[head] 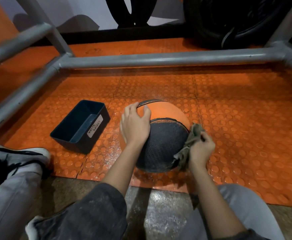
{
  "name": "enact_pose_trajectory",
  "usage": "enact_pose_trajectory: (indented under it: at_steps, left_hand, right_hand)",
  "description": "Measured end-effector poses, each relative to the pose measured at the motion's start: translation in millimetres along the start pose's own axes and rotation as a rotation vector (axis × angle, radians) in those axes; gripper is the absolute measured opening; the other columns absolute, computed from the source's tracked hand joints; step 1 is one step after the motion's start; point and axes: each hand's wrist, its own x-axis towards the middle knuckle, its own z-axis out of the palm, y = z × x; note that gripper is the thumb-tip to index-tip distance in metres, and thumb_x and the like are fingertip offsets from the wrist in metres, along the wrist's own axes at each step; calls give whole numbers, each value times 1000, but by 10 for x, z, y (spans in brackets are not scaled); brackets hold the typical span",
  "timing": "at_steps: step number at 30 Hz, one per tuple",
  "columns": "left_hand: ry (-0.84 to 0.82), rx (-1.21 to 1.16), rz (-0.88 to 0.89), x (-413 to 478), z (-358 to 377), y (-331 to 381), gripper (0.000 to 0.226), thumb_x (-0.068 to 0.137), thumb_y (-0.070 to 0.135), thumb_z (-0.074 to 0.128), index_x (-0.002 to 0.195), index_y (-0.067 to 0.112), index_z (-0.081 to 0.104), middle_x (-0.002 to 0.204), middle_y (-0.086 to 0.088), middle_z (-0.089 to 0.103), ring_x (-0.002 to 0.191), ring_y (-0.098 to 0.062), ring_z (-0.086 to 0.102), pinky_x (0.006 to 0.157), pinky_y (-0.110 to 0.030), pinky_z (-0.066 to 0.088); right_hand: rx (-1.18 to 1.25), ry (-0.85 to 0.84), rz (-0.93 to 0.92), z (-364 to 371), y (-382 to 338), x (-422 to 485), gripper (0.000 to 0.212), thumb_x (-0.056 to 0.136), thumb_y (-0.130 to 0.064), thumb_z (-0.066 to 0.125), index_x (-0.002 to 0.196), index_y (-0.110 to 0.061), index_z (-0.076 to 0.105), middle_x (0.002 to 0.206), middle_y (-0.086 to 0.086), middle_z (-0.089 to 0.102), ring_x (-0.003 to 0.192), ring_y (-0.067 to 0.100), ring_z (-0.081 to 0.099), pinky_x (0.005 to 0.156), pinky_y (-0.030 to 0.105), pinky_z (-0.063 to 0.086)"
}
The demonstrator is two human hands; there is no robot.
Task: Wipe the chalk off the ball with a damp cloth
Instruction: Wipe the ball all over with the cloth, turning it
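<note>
An orange and black textured ball (162, 144) rests on the orange studded floor mat. My left hand (135, 123) lies flat on its upper left side with fingers spread, steadying it. My right hand (201, 149) grips a bunched olive-grey cloth (188, 144) and presses it against the ball's right side, over the black panel. The black panel looks dusty grey. The ball's underside and far side are hidden.
A dark bin (80, 125) labelled "WASTE BASKET" sits left of the ball. Grey metal frame bars (159, 58) run across behind and along the left. My shoe (15, 158) and knees are in the foreground. A black tyre (228, 21) stands at the back right.
</note>
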Motion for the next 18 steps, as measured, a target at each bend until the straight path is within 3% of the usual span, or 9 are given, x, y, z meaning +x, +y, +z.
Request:
enact_pose_trajectory:
  at_steps: [3,5,8,10,12,15,16,18]
  left_hand:
    - [-17,3,-7,27,-8,-5,46,96,41,40,138,23,45,144,6,40,132,-17,35,110,-36,25]
    - [-45,-13,-8,54,-28,-14,46,97,40,39,139,23,43,145,6,38,133,-17,33,111,-36,24]
    - [-78,-20,-7,85,-45,-21,45,99,39,37,140,22,41,146,6,36,134,-17,32,112,-36,23]
    - [-85,-41,14,100,-53,-18,44,99,38,37,139,21,44,145,5,38,134,-18,33,112,-37,22]
    - [-119,-168,71,102,-80,-45,39,100,37,39,133,22,51,139,5,45,131,-17,38,112,-38,25]
    - [-233,-481,160,53,-158,-134,32,96,49,42,115,34,62,121,18,52,125,-9,44,112,-39,29]
    - [-275,-502,200,23,-179,-153,32,88,62,45,107,43,63,118,24,51,126,-8,42,113,-38,26]
    - [-327,-352,310,-4,-191,-173,35,66,77,51,95,59,55,118,35,42,129,-9,35,111,-34,17]
  right_hand:
    - [23,-7,195,-18,42,27,27,91,6,47,82,-15,62,76,3,57,68,15,48,48,11,36]
    - [-6,-14,144,52,-68,29,21,93,-4,53,77,-13,63,89,7,59,71,13,49,50,8,35]
    - [-144,-67,-176,209,-364,-143,17,91,-17,61,82,-5,69,92,9,52,72,9,51,61,8,34]
    - [-283,-149,-452,302,-501,-310,24,90,-28,59,80,-10,71,92,9,52,85,25,53,76,26,38]
    - [-428,-300,-517,358,-649,-359,27,94,-34,52,90,-16,72,100,9,51,99,28,47,88,35,35]
    - [-380,-549,-103,422,-837,-121,33,93,-42,46,109,-22,67,122,10,53,116,28,46,102,39,36]
    - [-259,-620,52,404,-922,-91,42,85,-50,50,108,-19,65,125,11,54,115,28,51,100,41,41]
    - [-97,-722,236,307,-1005,-18,54,78,-54,55,116,-17,61,118,7,59,100,18,61,82,35,50]
